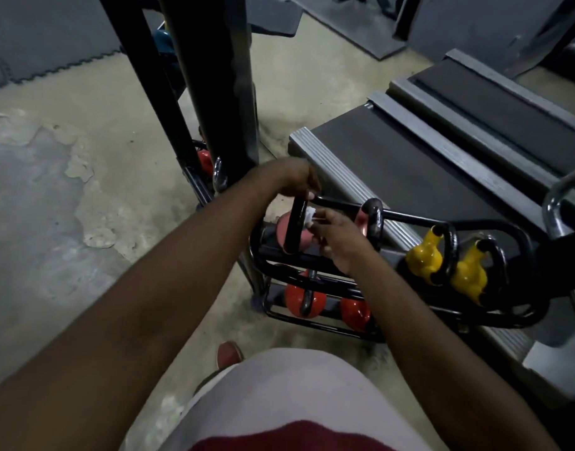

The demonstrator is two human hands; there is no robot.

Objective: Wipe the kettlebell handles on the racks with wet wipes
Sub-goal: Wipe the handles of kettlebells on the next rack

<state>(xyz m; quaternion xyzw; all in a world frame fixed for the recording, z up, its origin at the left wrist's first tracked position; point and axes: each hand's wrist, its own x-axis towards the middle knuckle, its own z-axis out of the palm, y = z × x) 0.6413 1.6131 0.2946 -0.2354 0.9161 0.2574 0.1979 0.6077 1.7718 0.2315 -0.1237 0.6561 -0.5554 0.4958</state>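
Note:
A pink kettlebell (284, 222) with a black handle (294, 227) sits at the left end of the black rack's top shelf (494, 315). My left hand (295, 180) grips the top of that handle. My right hand (336, 237) pinches a white wet wipe (309, 216) and presses it against the handle's right side. A second pink kettlebell (372, 219) stands just to the right. Two yellow kettlebells (424, 257) (468, 276) fill the right part of the shelf. Two red kettlebells (304, 299) (356, 312) lie on the lower shelf.
A treadmill deck (406, 164) runs right behind the rack, a second one (494, 102) beyond it. A black machine frame (221, 92) rises to the left, with a red kettlebell (204, 159) at its base. Bare concrete floor (68, 222) spreads left. My foot (229, 353) stands near the rack.

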